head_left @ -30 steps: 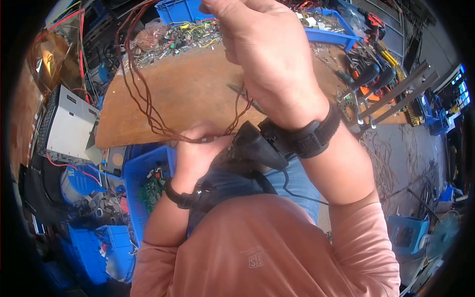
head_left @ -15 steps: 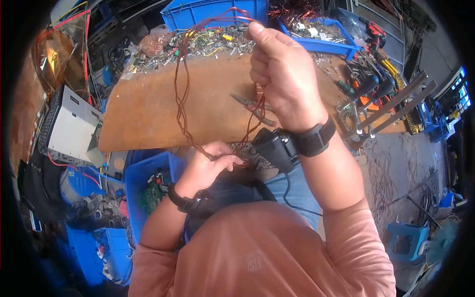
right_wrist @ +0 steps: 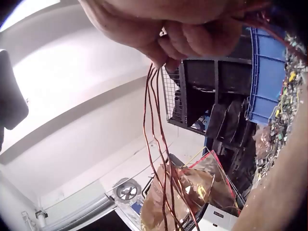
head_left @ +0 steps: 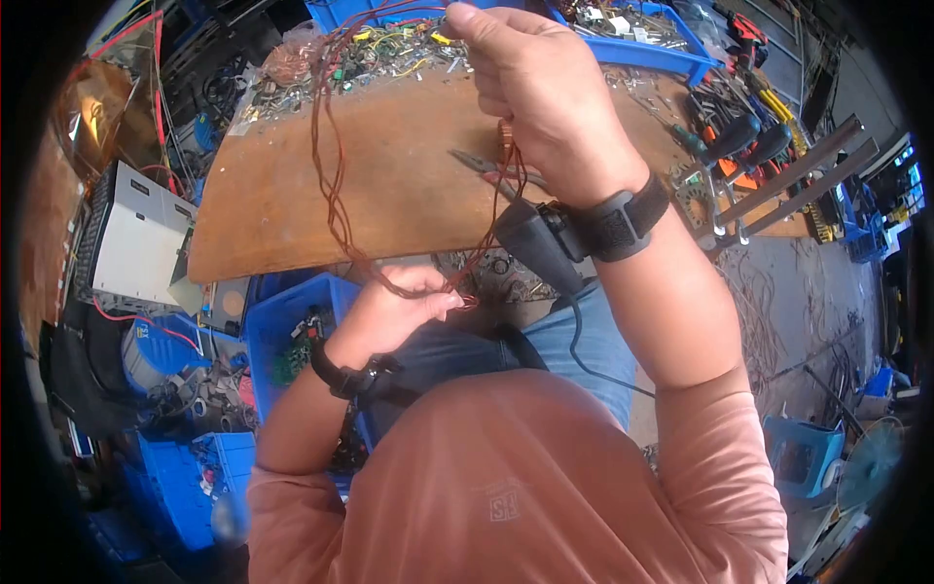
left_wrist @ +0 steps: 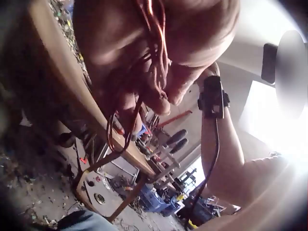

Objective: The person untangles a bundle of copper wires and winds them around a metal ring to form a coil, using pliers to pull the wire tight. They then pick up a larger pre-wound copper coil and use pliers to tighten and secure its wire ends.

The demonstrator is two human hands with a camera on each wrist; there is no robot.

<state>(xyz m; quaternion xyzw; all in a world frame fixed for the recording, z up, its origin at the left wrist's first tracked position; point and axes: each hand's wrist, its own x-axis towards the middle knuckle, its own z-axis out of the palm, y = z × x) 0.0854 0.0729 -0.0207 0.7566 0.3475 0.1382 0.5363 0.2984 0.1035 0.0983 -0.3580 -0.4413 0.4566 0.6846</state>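
Note:
Several strands of reddish-brown copper wire (head_left: 336, 204) form a long, loosely twisted loop between my two hands. My right hand (head_left: 545, 92), raised over the table, grips the upper part of the loop with curled fingers. Lower down, in front of the table edge, my left hand (head_left: 394, 307) pinches the bottom of the loop, and short wire ends stick out past its thumb. In the left wrist view the strands (left_wrist: 156, 43) run across the palm and dangle in a small loop. From the right fingertips the wires (right_wrist: 156, 125) hang down in the right wrist view.
Pliers (head_left: 472, 161) lie on the wooden table (head_left: 253, 214), close to a small copper coil (head_left: 505, 136). Wire and component scraps (head_left: 389, 58) cover its back. Tools (head_left: 715, 146) and a metal clamp stand (head_left: 778, 195) occupy the right. A blue bin (head_left: 282, 321) is below left.
My right hand has come down from the top of the view, then risen slightly, still gripping the wire. My left hand has turned, bringing its thumb and the short wire ends into sight.

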